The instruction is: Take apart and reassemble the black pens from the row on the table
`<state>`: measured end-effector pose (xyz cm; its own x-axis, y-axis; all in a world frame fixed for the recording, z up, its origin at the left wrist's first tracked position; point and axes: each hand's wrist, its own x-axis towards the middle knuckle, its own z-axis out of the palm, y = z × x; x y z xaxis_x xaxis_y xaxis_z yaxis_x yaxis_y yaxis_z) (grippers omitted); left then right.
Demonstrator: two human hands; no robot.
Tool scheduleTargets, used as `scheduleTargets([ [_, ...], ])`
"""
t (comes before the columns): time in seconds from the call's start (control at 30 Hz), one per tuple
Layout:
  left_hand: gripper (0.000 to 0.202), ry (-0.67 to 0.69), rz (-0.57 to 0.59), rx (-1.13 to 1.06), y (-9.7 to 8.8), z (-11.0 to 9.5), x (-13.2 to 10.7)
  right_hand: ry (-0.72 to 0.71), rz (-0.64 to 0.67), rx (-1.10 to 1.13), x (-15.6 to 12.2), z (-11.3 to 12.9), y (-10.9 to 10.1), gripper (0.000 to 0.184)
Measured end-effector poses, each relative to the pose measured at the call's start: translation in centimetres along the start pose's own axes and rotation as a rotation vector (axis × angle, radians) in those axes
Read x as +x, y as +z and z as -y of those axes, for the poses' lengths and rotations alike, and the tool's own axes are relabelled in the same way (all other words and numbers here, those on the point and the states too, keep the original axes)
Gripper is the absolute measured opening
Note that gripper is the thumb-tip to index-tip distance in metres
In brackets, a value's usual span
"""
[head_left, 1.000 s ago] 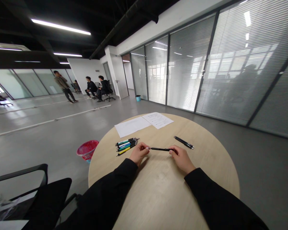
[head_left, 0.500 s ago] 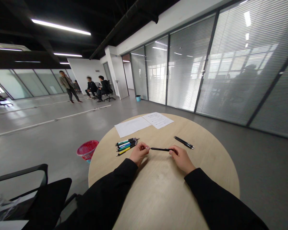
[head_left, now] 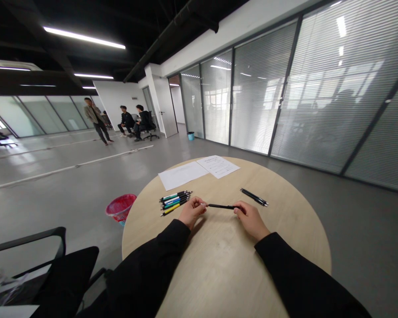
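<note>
A black pen [head_left: 221, 206] lies level between my two hands above the table. My left hand [head_left: 193, 213] pinches the pen's left end, where a small silvery bit shows at the fingertips; whether that bit is a separate part I cannot tell. Thumb and fingers of my right hand [head_left: 252, 221] are closed on the pen's right end. Just left of my left hand lies a group of several pens [head_left: 175, 202] with black, green, white, blue and yellow barrels. Beyond my right hand, black pens [head_left: 254, 197] lie side by side.
The round wooden table [head_left: 219, 274] bears white paper sheets [head_left: 182, 175] at its far edge. A red basket [head_left: 121, 207] stands on the floor at left, near a black chair [head_left: 63, 274]. Three people [head_left: 97, 119] are in the background by a white door [head_left: 166, 106].
My hands and the pen hold almost the same position. In the background, the standing person has shifted slightly to the right.
</note>
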<state>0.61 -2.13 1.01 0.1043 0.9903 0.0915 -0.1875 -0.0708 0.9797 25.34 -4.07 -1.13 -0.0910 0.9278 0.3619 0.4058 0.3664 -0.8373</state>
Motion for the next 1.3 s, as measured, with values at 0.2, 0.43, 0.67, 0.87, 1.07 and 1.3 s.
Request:
scheduleTargets([
  [0.2,0.029,0.016,-0.028,0.053,-0.3,0.3,0.3,0.011,0.000,0.022,0.1,-0.1,0.0,0.021],
  [0.43,0.025,0.142,-0.025,0.217,-0.9,0.3,0.6,0.034,-0.012,0.031,0.3,-0.3,0.0,0.022],
  [0.67,0.012,0.284,-0.017,0.681,-0.9,-0.6,0.1,0.051,-0.039,0.020,0.3,-0.4,-0.1,0.022],
  [0.87,0.007,0.320,0.012,0.809,-1.0,-0.3,-0.2,0.050,-0.054,0.003,0.3,-0.7,-0.2,0.022],
  [1.07,0.007,0.281,0.053,0.882,-1.2,0.1,0.0,0.050,-0.050,-0.004,0.3,-0.7,-0.2,0.021],
  [1.3,0.010,0.241,0.097,0.940,-1.0,0.0,-0.2,0.041,-0.051,-0.005,0.2,-0.4,-0.2,0.020],
])
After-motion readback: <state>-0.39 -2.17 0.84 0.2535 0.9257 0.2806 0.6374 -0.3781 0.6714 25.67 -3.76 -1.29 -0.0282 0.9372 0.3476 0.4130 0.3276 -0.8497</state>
